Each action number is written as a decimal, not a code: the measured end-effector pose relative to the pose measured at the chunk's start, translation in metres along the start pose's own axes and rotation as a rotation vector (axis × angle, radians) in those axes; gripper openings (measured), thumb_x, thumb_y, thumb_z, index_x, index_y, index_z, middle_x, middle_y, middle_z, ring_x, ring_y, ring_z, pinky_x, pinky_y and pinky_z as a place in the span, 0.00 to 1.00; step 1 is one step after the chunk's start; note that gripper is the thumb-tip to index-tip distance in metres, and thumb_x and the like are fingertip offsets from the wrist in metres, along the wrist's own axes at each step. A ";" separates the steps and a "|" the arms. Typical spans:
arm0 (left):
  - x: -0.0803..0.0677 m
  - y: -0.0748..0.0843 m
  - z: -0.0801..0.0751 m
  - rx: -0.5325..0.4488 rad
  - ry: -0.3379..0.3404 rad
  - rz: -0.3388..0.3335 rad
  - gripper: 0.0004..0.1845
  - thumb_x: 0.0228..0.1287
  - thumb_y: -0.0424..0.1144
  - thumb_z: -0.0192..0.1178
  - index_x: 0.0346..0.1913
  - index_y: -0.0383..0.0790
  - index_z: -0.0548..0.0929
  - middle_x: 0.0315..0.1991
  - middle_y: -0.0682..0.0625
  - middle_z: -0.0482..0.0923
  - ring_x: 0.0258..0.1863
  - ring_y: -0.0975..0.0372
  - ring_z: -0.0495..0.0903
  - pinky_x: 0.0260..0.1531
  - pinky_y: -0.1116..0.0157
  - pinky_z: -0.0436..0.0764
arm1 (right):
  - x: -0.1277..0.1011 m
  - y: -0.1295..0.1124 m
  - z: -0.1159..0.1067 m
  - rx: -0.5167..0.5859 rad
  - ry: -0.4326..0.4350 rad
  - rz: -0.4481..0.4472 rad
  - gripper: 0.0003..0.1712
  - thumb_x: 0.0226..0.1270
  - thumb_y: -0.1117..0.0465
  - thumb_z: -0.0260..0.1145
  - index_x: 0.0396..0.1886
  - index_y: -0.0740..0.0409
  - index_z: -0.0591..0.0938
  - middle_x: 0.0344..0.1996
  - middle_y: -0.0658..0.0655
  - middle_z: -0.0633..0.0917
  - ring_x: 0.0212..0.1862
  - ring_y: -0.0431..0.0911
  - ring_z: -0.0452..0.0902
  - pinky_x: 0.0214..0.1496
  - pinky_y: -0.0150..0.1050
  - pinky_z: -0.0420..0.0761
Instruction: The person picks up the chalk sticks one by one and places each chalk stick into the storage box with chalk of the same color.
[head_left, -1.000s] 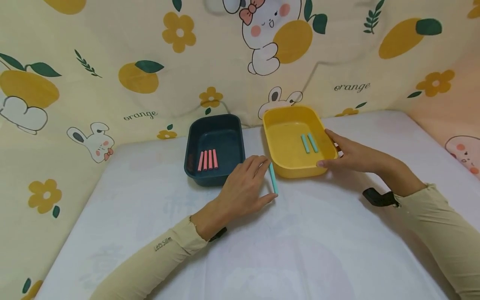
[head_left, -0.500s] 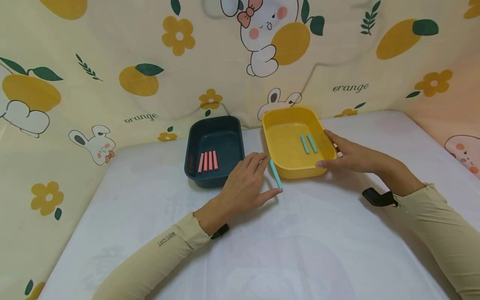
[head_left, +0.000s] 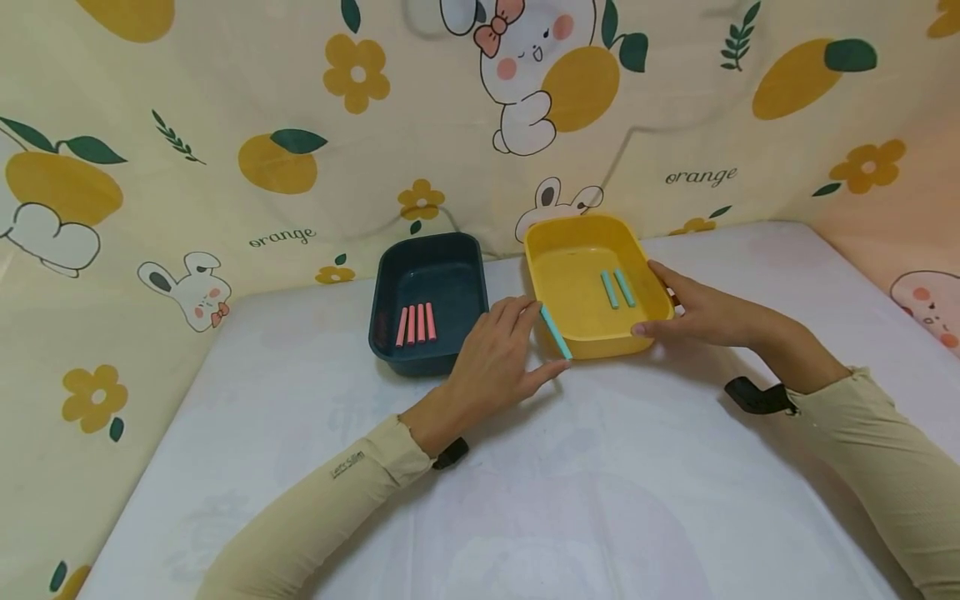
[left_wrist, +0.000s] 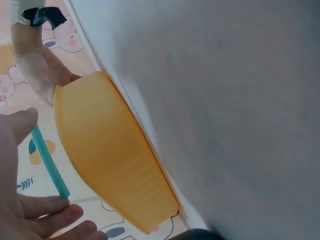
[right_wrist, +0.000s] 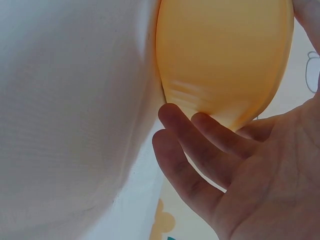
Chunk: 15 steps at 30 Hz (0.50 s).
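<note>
Held lengthwise between thumb and fingertip, a teal chalk stick (head_left: 555, 332) (left_wrist: 50, 161) is in my left hand (head_left: 491, 358) (left_wrist: 25, 180), level with the near left corner of the yellow bin (head_left: 577, 292) (left_wrist: 107, 150). My right hand (head_left: 701, 308) (right_wrist: 250, 165) holds that bin at its right end, with the thumb at the near rim and the fingers against the outer wall. Two more teal chalk sticks (head_left: 617, 288) lie side by side inside the yellow bin. Several pink chalk sticks (head_left: 416, 323) lie in a row in the dark blue bin (head_left: 431, 364), left of it.
Both bins stand on a white-covered table (head_left: 562, 500), near its back edge. Behind them hangs a patterned cream cloth (head_left: 337, 167) with rabbits and oranges. A black wrist camera (head_left: 757, 396) shows under the right sleeve.
My left hand has moved slightly up and right, and the lower end of its teal chalk stick has swung right toward the yellow bin. My right hand stays where it was.
</note>
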<state>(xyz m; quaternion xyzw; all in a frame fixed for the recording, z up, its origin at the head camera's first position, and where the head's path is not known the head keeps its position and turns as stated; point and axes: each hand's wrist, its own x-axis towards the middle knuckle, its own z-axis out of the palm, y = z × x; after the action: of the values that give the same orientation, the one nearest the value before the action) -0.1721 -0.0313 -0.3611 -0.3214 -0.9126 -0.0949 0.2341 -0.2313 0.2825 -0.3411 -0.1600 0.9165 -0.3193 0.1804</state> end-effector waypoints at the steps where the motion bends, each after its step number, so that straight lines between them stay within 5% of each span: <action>1: 0.001 0.000 0.000 -0.005 -0.007 -0.007 0.44 0.59 0.66 0.63 0.67 0.36 0.73 0.64 0.45 0.74 0.64 0.55 0.72 0.62 0.60 0.78 | 0.000 0.000 0.000 -0.001 -0.001 0.001 0.64 0.65 0.42 0.67 0.81 0.57 0.34 0.77 0.70 0.52 0.72 0.65 0.52 0.70 0.75 0.55; 15: 0.016 -0.001 0.003 -0.054 -0.074 -0.086 0.43 0.62 0.66 0.61 0.67 0.34 0.71 0.64 0.44 0.74 0.64 0.55 0.72 0.67 0.60 0.74 | -0.002 0.000 0.000 -0.005 0.002 0.002 0.64 0.64 0.41 0.67 0.81 0.57 0.34 0.77 0.70 0.52 0.71 0.64 0.54 0.71 0.73 0.54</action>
<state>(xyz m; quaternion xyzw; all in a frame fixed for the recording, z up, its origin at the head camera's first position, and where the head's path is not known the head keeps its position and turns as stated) -0.1846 -0.0226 -0.3566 -0.2915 -0.9307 -0.1176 0.1869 -0.2295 0.2830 -0.3406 -0.1594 0.9176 -0.3168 0.1793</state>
